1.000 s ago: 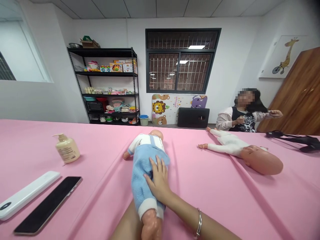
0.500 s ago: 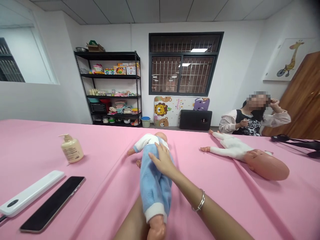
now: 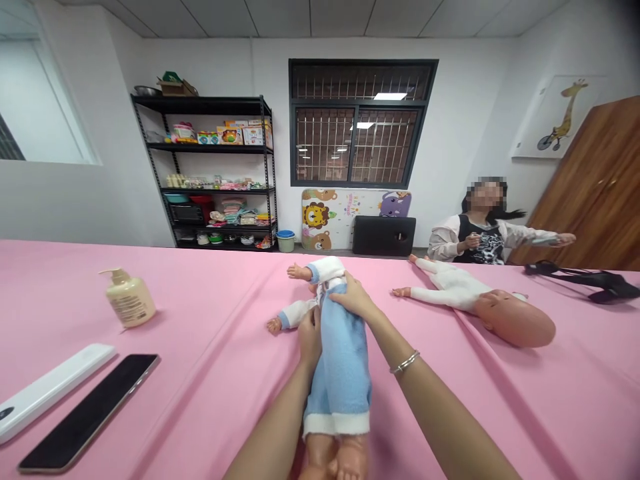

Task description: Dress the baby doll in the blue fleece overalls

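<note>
Both forearms come up from the bottom centre of the frame. The left hand (image 3: 310,332) lies flat against the side of the plastic baby doll in a blue knitted romper (image 3: 339,360), fingers loose and stretched along the cloth, not gripping. The right hand (image 3: 353,299) is further up, fingers curled down over the doll's chest and holding it; there's a silver bangle (image 3: 405,362) on that wrist.

The doll is lying mid-frame on the pink sheet-covered table (image 3: 200,347), bare feet toward the camera. It has white cuffs, one arm is up and the other is out to the left. Can't see its head.
</note>
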The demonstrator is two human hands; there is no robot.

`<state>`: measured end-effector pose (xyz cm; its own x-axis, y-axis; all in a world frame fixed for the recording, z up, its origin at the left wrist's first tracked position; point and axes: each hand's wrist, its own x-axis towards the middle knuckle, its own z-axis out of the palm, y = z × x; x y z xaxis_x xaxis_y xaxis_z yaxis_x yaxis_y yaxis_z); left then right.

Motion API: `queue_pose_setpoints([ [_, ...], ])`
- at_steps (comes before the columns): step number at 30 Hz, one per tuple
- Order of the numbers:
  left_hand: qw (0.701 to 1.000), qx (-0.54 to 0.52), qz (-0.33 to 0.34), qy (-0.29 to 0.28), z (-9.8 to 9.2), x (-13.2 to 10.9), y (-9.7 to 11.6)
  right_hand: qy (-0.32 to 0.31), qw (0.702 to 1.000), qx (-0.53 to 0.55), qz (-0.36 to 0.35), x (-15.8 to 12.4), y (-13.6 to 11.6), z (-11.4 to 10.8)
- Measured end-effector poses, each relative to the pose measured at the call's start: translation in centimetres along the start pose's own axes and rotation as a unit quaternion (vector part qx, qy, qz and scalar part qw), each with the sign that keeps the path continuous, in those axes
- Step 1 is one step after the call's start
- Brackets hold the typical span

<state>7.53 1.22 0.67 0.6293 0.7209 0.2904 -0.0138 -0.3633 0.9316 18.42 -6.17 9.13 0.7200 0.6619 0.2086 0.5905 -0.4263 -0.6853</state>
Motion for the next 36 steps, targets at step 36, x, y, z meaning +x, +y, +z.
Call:
queue_pose_setpoints([
  [36,0.988,0.011,-0.031,0.148,-3.4,3.8,-4.4,0.147,0.978,0.134,0.061,-2.0,11.4,5.9],
])
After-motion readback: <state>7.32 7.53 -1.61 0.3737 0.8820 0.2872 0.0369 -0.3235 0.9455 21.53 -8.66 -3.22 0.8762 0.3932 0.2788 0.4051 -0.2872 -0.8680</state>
